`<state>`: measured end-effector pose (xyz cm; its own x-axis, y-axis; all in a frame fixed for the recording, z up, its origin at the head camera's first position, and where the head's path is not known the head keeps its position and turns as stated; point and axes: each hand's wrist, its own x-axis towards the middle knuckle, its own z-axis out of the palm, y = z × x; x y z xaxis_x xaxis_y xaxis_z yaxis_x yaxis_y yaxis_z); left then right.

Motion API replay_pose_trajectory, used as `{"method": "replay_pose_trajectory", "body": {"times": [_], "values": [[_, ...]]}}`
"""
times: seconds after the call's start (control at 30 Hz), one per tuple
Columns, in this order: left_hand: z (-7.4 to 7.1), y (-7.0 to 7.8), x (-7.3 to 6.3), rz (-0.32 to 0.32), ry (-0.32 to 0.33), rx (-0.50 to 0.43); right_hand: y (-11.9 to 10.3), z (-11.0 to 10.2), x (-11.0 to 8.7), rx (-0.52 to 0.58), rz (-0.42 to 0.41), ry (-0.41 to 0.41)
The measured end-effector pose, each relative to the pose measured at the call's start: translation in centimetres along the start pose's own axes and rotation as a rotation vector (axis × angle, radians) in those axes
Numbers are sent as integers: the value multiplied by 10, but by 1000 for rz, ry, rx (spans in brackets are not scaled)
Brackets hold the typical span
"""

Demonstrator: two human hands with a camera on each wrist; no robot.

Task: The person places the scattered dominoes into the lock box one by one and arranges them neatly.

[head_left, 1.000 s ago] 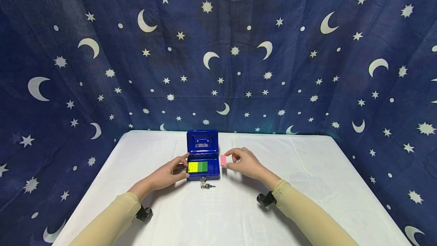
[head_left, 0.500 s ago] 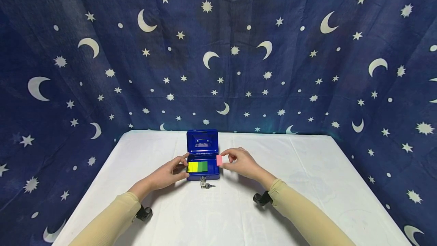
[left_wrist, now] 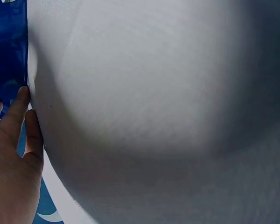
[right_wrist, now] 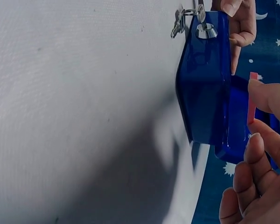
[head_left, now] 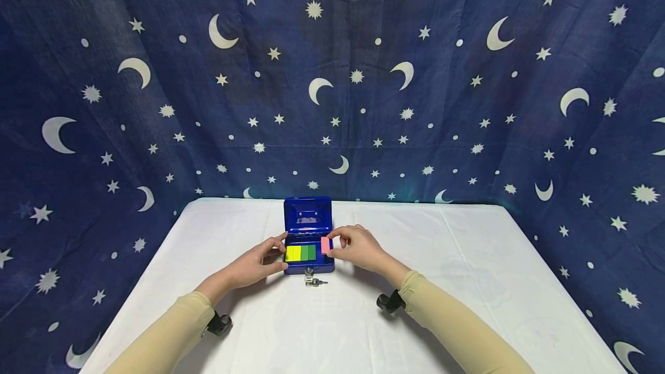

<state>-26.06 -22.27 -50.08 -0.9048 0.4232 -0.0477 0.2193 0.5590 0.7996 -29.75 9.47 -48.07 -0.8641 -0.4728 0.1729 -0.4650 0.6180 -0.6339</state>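
Note:
A blue metal cash box sits on the table, its lid raised at the back. Inside, a row of yellow blocks and green blocks fills the left part. My right hand pinches a pink block between thumb and fingertips, over the box's right end; in the right wrist view the pink block appears edge-on. At the box's left end my left hand touches it, thumb near the front corner and fingers reaching toward the back corner.
Keys hang from the lock at the front of the box and lie on the white tablecloth. A dark blue curtain with moons and stars stands behind the table and along its sides.
My right hand has carried the pink block leftward, from beside the box to over its right end. The left hand and the box have stayed put.

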Motion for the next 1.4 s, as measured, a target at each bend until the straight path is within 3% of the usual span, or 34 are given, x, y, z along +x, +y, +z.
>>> {"method": "replay_pose_trajectory", "body": {"times": [0.5,1.4], "values": [[0,0,0,-7,0,8,-10,10,5,-103,63,8],[0,2,-2,-9,2,6,-26,20,19,-307,181,-59]]}}
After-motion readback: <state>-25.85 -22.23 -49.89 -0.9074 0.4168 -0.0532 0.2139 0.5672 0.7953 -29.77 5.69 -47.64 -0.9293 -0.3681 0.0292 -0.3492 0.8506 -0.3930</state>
